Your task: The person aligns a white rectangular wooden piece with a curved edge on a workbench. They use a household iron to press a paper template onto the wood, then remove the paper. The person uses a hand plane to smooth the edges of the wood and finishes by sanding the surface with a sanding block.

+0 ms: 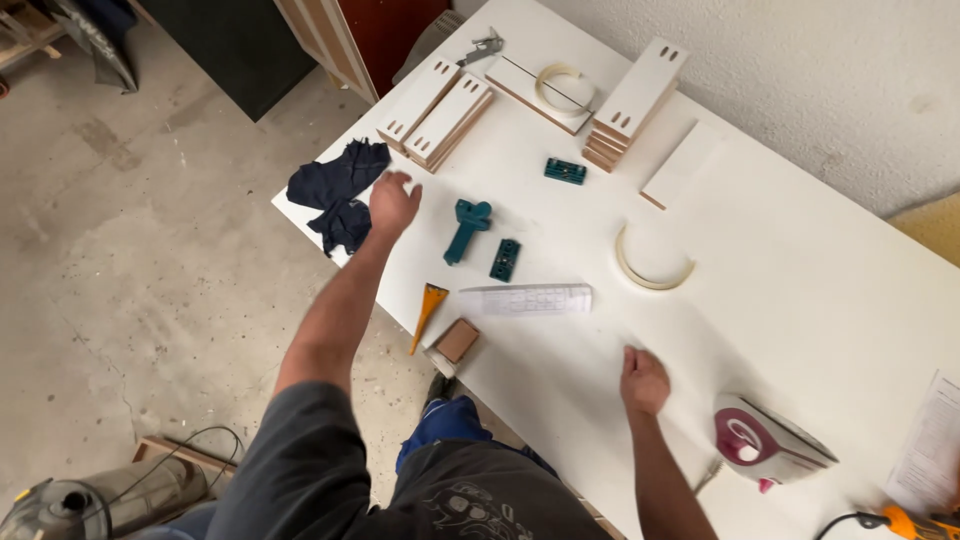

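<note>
Near edge of white table (pixel 800 300):
- Iron (pixel 765 445), white with magenta trim, lying on the table at the person's right; an orange tool (pixel 915 522) and a printed sheet (pixel 930 455) lie beyond it at the frame's corner.
- Right hand (pixel 643 381), fingers curled in a loose fist, holding nothing, resting on bare tabletop just left of the iron.
- Small brown block (pixel 458 340) at the table's near edge, with an orange wedge (pixel 428 312) just beside it.
- Paper strip (pixel 527 298), printed, flat, between the block and the teal pieces.

Middle of table:
- Teal jig (pixel 467 228), with a small teal block (pixel 505 259) just beside it.
- Loop of pale edge banding (pixel 652 262), well to the right.
- Left hand (pixel 392 204), fingers spread open, holding nothing, over the table's left edge, next to a dark blue rag (pixel 338 192) and near the jig.

Far end:
- Second teal block (pixel 565 171).
- Stacks of white slotted boards: one left (pixel 440 115), one right (pixel 635 100).
- Flat board (pixel 535 92) with a coil of banding (pixel 565 85) lying on it; a metal clamp (pixel 483 46) behind.
- Single white panel (pixel 682 165) by the wall.

Floor, lower left: grey vacuum (pixel 70 505).

No containers are visible on the table.
</note>
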